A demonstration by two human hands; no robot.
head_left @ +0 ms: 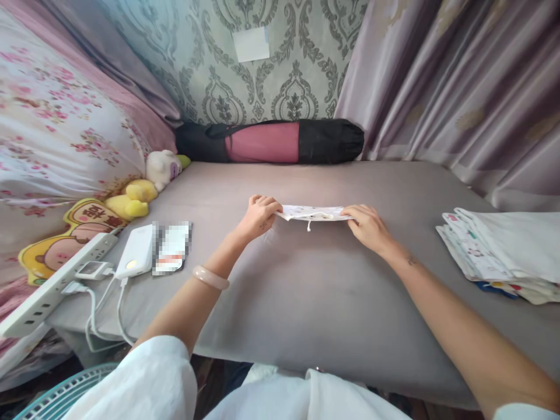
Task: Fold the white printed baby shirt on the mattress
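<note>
A folded white cloth [314,213] with small dark marks is stretched level between my two hands over the middle of the grey-covered surface. From its near edge hangs a short white knotted cord. My left hand [264,214] pinches the cloth's left end, thumb and fingers closed on it. At the right end, my right hand [366,226] grips it the same way. The sides facing away from me and any inner layers are hidden.
To the right lies a stack of folded printed cloths [503,248]. At left are a white power strip [56,283], a power bank [136,251] with cables, a blurred-out flat item [172,248] and plush toys [131,198]. A pink-and-black roll bag [266,142] lies along the wall.
</note>
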